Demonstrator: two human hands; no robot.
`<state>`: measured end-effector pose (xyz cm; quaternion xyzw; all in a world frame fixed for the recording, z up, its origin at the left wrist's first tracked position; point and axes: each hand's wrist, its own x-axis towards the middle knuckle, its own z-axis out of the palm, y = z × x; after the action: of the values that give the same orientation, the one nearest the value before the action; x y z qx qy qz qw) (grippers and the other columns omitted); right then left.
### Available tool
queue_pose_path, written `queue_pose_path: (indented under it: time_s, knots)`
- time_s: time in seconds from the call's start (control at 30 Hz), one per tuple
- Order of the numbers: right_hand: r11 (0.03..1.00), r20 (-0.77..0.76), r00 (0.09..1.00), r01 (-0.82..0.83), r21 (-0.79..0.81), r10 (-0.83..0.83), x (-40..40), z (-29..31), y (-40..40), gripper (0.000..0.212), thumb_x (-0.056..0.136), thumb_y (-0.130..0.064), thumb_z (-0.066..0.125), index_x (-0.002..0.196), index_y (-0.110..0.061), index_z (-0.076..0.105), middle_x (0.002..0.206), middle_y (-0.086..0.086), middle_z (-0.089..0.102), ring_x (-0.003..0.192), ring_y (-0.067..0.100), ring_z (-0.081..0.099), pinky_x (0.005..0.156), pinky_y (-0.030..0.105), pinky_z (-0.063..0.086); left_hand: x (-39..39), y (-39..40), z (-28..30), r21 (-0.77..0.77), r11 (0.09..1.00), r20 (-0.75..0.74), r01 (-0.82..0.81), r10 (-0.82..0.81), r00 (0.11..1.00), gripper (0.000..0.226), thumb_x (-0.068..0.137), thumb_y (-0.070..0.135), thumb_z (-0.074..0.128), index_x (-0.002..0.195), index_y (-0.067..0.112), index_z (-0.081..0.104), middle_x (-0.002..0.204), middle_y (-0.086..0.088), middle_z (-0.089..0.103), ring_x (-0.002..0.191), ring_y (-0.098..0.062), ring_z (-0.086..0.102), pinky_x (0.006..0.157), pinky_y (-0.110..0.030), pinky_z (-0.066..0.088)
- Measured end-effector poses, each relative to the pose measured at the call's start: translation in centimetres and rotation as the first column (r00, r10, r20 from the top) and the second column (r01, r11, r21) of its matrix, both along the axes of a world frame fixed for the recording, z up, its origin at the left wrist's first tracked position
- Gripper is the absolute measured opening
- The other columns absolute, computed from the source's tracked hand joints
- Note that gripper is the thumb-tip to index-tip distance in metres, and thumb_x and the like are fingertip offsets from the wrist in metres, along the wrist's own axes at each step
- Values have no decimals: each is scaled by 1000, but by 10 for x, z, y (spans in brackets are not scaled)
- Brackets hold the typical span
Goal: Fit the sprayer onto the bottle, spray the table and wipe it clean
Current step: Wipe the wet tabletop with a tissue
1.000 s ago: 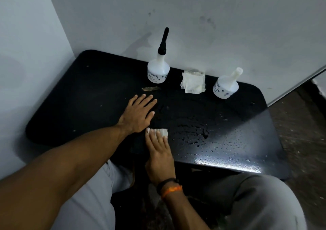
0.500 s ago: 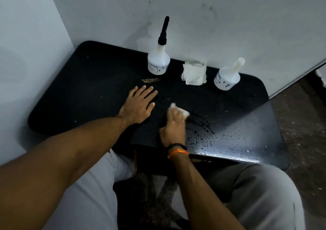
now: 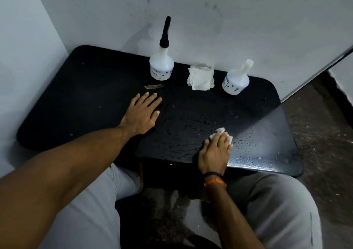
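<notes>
On the black table (image 3: 80, 88), near its front edge, your right hand (image 3: 214, 151) presses a white tissue (image 3: 221, 132) flat under straight, close-set fingers among water droplets. Your left hand (image 3: 142, 113) rests palm-down, fingers slightly spread. Against the wall stands the bottle (image 3: 162, 68) with its black sprayer (image 3: 165, 33) fitted.

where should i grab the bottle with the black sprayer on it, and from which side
Take the bottle with the black sprayer round its narrowing shoulder, just under the sprayer, coming from the front. It stands upright near the wall, so the back is shut off, and the wide body looks harder to wrap. The left hand, flat on the table, is nearest.
</notes>
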<state>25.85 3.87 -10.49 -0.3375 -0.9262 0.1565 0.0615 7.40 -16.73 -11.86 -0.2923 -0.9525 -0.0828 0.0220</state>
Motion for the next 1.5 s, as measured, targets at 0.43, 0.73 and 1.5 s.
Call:
queue_pose_path:
  time_s: [0.43,0.73,1.5]
  knots:
    - [749,-86,745,-662,24,662,-3,-7,-51,54,105,-21,40,156,-11,29,165,3,24,155,22,13,126,42,9,2,3,0,0,1000,-34,-10,10,999,56,102,39,35,155,23,35,163,-2,32,151,-25,27,124,-47,15]
    - [995,-15,995,-97,24,97,14,-4,43,54,105,-19,35,157,-7,24,166,10,19,155,26,10,126,38,2,12,34,-2,-32,989,94,-144,146,985,72,100,58,26,159,18,20,168,-4,12,155,-31,7,125,-52,-2]
    - [904,0,907,-419,80,421,-44,-9,46,55,107,-27,33,158,-12,23,166,8,21,155,24,11,126,35,1,10,38,-9,-67,995,-18,-73,72,997,77,95,59,12,159,16,21,167,-5,18,155,-27,13,126,-52,5]
